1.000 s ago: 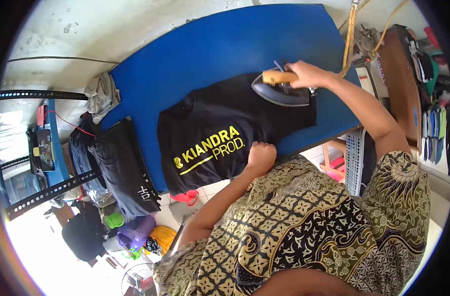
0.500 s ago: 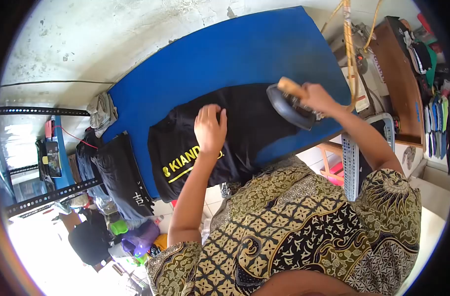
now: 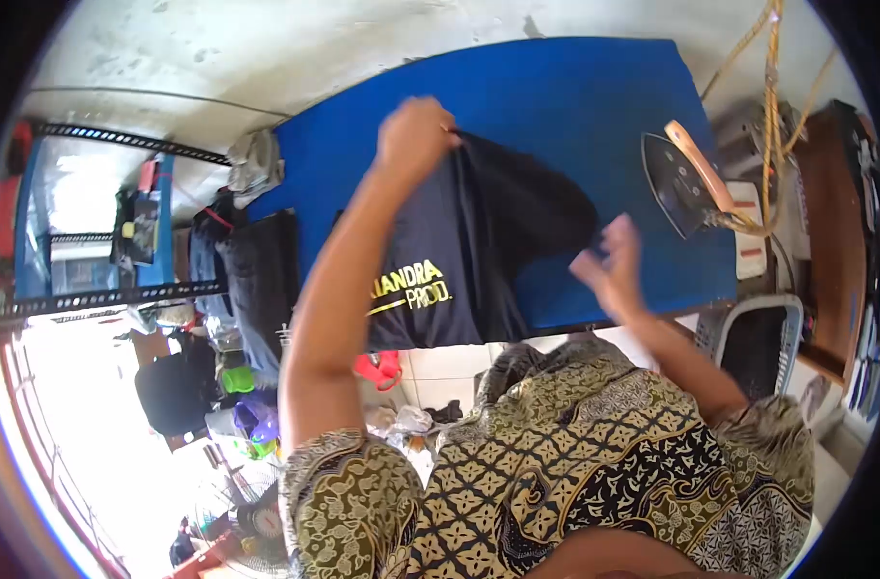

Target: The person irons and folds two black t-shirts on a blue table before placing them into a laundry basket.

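Observation:
A black shirt (image 3: 498, 232) with yellow lettering lies bunched and partly lifted on the blue ironing table (image 3: 575, 87). My left hand (image 3: 418, 143) is closed on its far edge, holding the cloth up in a fold. Just right of the shirt, my right hand (image 3: 612, 270) has its fingers apart and holds nothing; it is slightly blurred. An iron (image 3: 679, 183) with a wooden handle rests at the table's right side, apart from both hands.
A yellowish cord (image 3: 771, 125) hangs by the iron. Dark garments (image 3: 259, 280) drape at the left near a perforated metal rack (image 3: 122, 297). A grey plastic chair (image 3: 787, 323) stands at right. Crumpled grey cloth (image 3: 257, 162) sits at the table's left corner.
My right hand has let go of the iron, which now rests at the right of the table. My left hand has moved from lying on the shirt to lifting its far edge. The view has shifted.

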`<state>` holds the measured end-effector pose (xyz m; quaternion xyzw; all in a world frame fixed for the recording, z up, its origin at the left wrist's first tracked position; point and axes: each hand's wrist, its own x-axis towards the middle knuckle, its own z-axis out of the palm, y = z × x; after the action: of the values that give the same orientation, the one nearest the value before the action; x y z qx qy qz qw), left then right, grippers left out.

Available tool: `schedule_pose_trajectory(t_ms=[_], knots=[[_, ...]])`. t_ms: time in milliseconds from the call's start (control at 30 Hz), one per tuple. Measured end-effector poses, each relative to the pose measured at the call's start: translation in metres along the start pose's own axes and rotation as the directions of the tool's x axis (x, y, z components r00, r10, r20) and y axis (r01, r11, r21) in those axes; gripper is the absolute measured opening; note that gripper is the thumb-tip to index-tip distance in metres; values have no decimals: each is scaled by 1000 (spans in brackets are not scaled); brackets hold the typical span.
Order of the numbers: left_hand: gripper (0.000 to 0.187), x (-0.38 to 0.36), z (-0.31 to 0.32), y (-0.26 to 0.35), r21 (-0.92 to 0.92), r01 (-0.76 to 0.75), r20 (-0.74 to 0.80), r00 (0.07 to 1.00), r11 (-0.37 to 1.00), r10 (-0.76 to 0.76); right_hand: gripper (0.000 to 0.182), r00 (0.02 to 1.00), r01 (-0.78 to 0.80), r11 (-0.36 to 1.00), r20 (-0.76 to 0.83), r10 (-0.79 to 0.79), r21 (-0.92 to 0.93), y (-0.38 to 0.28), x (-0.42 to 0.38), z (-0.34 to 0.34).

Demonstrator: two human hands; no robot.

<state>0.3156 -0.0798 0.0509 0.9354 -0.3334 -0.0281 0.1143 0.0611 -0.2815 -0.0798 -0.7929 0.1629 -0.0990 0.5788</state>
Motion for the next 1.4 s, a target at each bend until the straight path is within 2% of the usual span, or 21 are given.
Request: schedule_pose_trajectory(t_ms=[67, 100, 167, 200, 300, 367, 467, 567, 633, 700, 733, 833, 867, 933, 1000, 1067, 1100, 1233, 1300, 1367, 1400], knots=[[23, 17, -66, -70, 110, 25, -102, 995, 994, -14, 100, 756, -419, 900, 595, 273, 119, 11, -53, 73], [25, 22, -110, -101, 146, 114, -178, 980, 983, -88, 87, 613, -99, 984, 769, 178, -149, -16, -48, 83], [32, 23, -214, -161, 192, 354, -160, 931, 915, -327, 61, 642, 15, 955, 735, 218, -296, -71, -5, 76], [37, 11, -260, -185, -100, 417, -193, 883, 903, -429, 42, 661, -108, 975, 718, 218, -196, -93, 27, 66], [45, -20, -423, -253, 159, 517, -440, 800, 841, -408, 19, 936, 270, 960, 255, -243, -77, -177, 134, 16], [51, -48, -533, -286, 350, 683, -656, 668, 642, -353, 21, 757, 568, 636, 28, -653, -523, -252, 181, -35], [56, -79, -592, -288, 147, 750, -891, 383, 645, -242, 22, 523, 382, 339, -101, -846, -859, -327, 212, -99], [41, -119, -538, -223, 133, 822, -991, 94, 554, 99, 20, 409, 214, 371, -262, -874, -904, -355, 196, -152], [42, -129, -515, -233, 121, 762, -993, 92, 636, 79, 19, 402, 157, 388, -300, -865, -908, -344, 182, -186], [40, -144, -452, -212, 118, 303, -990, -36, 946, 135, 21, 427, 209, 320, -208, -880, -924, -305, 178, -217], [38, -152, -414, -189, 59, 185, -998, -2, 981, 60, 25, 433, 263, 257, -125, -893, -930, -281, 179, -236], [30, -177, -297, -153, -266, -13, -956, 129, 964, -263, 43, 676, 392, 584, -209, -707, -711, -203, 146, -234], [27, -188, -266, -145, -264, 114, -936, 211, 958, -283, 50, 729, 433, 689, -224, -647, -582, -178, 134, -227], [20, -192, -191, -178, -300, -112, -934, 237, 947, -268, 57, 836, 357, 839, -260, -483, -411, -153, 101, -204], [18, -209, -141, -143, -593, 58, -727, 390, 803, -565, 61, 868, 302, 839, -232, -438, -453, -115, 84, -193], [16, -214, -75, -162, -734, -255, -671, 415, 629, -615, 65, 877, 342, 870, -211, -431, -354, -73, 74, -175], [16, -224, -50, -164, -761, -173, -628, 436, 625, -644, 66, 871, 409, 867, -160, -464, -284, -55, 67, -171], [15, -283, 47, -156, -726, 153, -561, 432, 670, -706, 63, 975, 40, 925, -186, -119, -378, -13, 20, -142], [22, -324, 84, -142, -480, 523, -491, 505, 705, -710, 61, 960, 246, 838, 1, -281, -486, 53, -1, -150], [34, -334, 96, -101, -517, 714, -342, 333, 472, -878, 50, 963, 246, 836, 24, -269, -490, 103, -22, -149], [47, -327, 97, -86, -487, 694, -381, 378, 530, -844, 40, 994, 37, 902, -80, -79, -431, 121, -31, -148]])
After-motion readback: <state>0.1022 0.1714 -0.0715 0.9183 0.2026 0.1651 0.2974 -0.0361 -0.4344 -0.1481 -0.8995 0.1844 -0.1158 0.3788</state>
